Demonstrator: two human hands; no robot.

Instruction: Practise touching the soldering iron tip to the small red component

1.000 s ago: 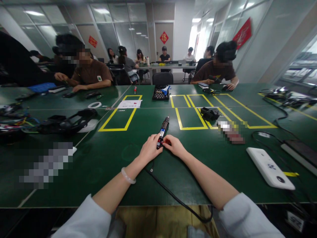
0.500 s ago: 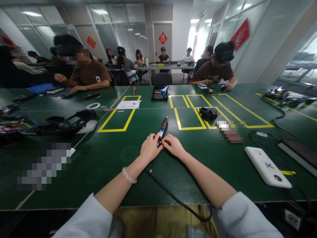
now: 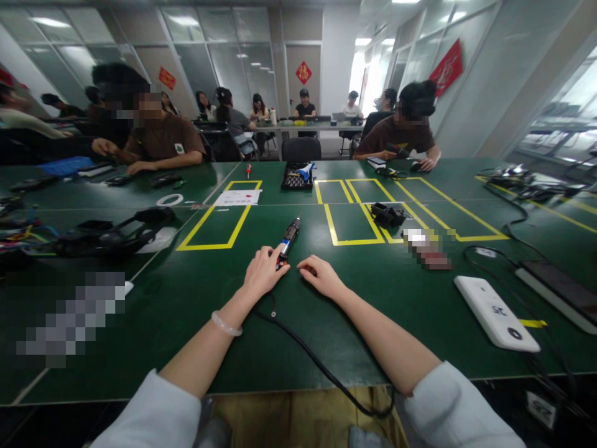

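On the green table, my left hand (image 3: 264, 272) is closed around the rear of a slim electric screwdriver (image 3: 290, 236). The tool is dark with a blue and silver band, and its thin tip points away from me, slightly right. Bits of red show by my fingers at its near end. A little to the right, apart from the tool, my right hand (image 3: 324, 277) rests with fingers curled and thumb near the index finger. Whatever its fingers may hold is hidden. A black cable (image 3: 321, 367) runs from below my left hand over the table's front edge.
Farther out lie a black tray (image 3: 297, 180) with a blue-and-white item, a paper sheet (image 3: 237, 197), a red screwdriver (image 3: 249, 170) and a black device (image 3: 388, 214). A white power bank (image 3: 497, 313) lies right, a dark headset-like frame (image 3: 135, 229) left. Co-workers sit opposite.
My hands have come apart: the left hand moved left with the electric screwdriver, while the right hand no longer touches it. The tool now tilts more to the right. The view shifted slightly.
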